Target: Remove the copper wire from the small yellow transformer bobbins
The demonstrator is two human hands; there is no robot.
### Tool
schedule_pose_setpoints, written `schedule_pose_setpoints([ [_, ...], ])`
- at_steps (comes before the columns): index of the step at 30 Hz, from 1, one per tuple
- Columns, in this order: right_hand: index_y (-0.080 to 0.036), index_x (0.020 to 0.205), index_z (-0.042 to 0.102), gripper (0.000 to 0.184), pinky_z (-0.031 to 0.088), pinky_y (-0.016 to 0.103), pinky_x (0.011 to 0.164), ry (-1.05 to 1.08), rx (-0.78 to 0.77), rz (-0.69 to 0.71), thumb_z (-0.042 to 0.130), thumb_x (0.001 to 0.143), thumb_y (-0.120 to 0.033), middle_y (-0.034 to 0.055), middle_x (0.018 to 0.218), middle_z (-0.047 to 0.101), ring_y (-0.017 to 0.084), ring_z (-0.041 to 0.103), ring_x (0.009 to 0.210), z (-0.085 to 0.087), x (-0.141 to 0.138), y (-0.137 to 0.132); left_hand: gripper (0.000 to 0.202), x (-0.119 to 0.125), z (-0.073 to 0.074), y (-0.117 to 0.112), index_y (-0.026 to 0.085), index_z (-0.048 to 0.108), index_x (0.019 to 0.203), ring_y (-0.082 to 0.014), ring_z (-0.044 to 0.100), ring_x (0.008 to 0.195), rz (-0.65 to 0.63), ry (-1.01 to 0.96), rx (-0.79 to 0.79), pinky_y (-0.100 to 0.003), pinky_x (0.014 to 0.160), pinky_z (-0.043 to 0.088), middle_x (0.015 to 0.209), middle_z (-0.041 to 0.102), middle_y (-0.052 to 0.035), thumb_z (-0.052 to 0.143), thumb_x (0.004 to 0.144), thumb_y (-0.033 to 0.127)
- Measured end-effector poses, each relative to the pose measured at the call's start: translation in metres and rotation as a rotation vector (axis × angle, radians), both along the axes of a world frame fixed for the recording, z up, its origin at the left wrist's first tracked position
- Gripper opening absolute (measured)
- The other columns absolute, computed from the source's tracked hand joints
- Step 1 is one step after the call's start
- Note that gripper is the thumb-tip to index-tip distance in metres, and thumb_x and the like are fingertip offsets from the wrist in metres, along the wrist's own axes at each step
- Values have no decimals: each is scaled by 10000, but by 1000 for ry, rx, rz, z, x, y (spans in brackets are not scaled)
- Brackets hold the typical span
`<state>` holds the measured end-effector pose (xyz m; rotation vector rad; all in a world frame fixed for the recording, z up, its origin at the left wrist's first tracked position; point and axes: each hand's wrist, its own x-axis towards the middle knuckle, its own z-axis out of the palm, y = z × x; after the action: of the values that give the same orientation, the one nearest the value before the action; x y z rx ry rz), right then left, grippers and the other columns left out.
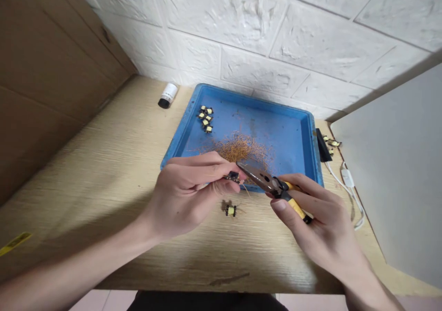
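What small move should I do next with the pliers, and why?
Probably close the pliers gently on the small dark component in your left hand: their tips sit right beside it, and your right hand grips the handles.

Bright, even light; soft diffuse shadows across wooden desk (117, 131); wide-angle bowing toward frame edges; focus sharp overall.

Plastic tray (247, 95): bright blue. Copper wire scraps (241, 148): orange-brown. Small coil components (230, 210): black with yellow bands. Pliers (296, 208): yellow-and-black handles, dull grey-brown steel head. Worktop (103, 164): pale tan, streaked wood grain. Wall tiles (248, 39): white, brick pattern
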<state>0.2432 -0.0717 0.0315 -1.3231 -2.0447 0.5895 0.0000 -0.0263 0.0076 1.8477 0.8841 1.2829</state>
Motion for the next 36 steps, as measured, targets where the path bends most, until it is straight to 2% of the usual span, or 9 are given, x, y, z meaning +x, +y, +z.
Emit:
schedule_pose_setpoints([
  [3,-177,759,721,320,522,256,678,-7,27,-1,702,1044,-321,55,998,771,131,723,804,0,1,1,170,-2,-2,0,198,797,944,-73,725,751,61,61,155,-149,703,578,902,817,37,755,944,33],
  [5,-184,764,730,325,506,276,663,-19,17,-44,707,1041,-352,53,1007,767,141,717,801,-1,8,6,207,-2,0,-2,185,780,945,-83,715,734,28,73,229,-169,680,583,856,807,32,705,937,-8],
  [6,-189,757,728,344,501,290,665,-33,-12,-110,705,1042,-380,54,1013,764,149,708,797,-2,14,11,244,-2,1,-4,180,774,953,-85,707,721,-13,81,249,-171,660,582,817,792,32,664,932,-37],
  [9,-204,673,705,453,421,320,626,-53,121,-451,665,1061,-433,46,921,758,154,665,746,-3,33,26,302,0,4,-7,149,761,1012,-93,701,690,-182,80,250,-172,607,589,832,801,-2,623,895,-92],
  [11,-207,678,715,418,476,335,702,-27,201,-537,710,1026,-439,61,952,774,193,703,829,-2,40,32,220,0,5,-6,204,782,970,-105,716,678,-89,83,181,-199,616,597,803,794,19,677,945,12],
  [15,-218,754,713,217,531,357,790,-60,169,-334,741,960,-282,57,1084,778,224,743,935,-7,36,32,179,0,1,1,330,834,927,-101,738,672,130,36,-31,-182,542,562,854,827,67,759,985,178],
  [22,-212,820,682,126,604,461,958,-151,90,-150,630,915,-147,105,1395,749,305,773,1144,-16,32,24,88,1,-1,5,338,883,1024,-94,719,608,165,11,-347,-145,557,574,810,851,26,828,958,356],
  [27,-219,878,679,102,608,487,1030,-178,137,-83,650,936,-141,100,1431,726,314,756,1203,-16,30,17,181,1,1,6,257,888,1009,-126,696,580,114,-13,-425,-197,536,575,787,848,-30,827,954,418],
  [36,-188,998,692,44,561,487,1066,-258,279,37,681,969,-155,151,1438,688,315,689,1262,-19,28,14,181,4,4,3,258,882,932,-124,655,577,125,-33,-376,-206,534,533,667,767,13,840,934,434],
])
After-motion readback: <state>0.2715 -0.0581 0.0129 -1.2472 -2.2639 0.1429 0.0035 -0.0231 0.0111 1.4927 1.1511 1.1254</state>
